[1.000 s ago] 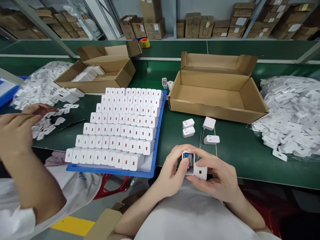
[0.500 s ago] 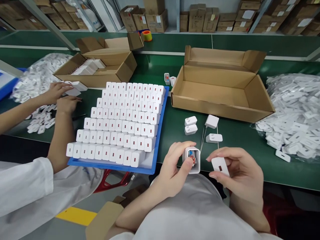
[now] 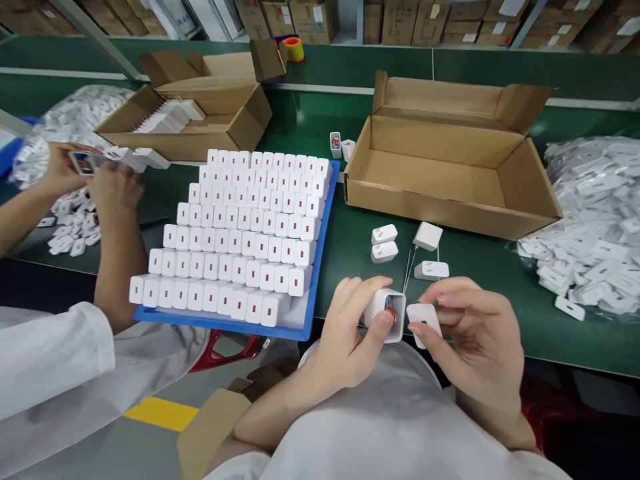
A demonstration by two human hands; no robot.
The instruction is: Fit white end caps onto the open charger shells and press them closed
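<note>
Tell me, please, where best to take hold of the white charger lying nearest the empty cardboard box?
Grip the white charger across its two flat side faces, coming from above. It lies alone on the green table, sides clear; avoid the thin rods beside its near edge.

Between my fingers: my left hand (image 3: pixel 350 320) holds a charger shell (image 3: pixel 386 313); my right hand (image 3: pixel 463 327) holds a cover piece (image 3: pixel 424 321), just beside the shell.
Just beyond my fingers: four loose chargers (image 3: pixel 384 243) on the table (image 3: pixel 480 280).
Further behind: an open carton (image 3: pixel 450 160).
Left of my fingers: a tray (image 3: pixel 315 267) of chargers in rows.
Right of my fingers: a heap of bagged parts (image 3: pixel 595 220).
Far left (not mine): a co-worker's hands (image 3: pixel 100 180), with a second carton (image 3: pixel 200 113) behind them.
</note>
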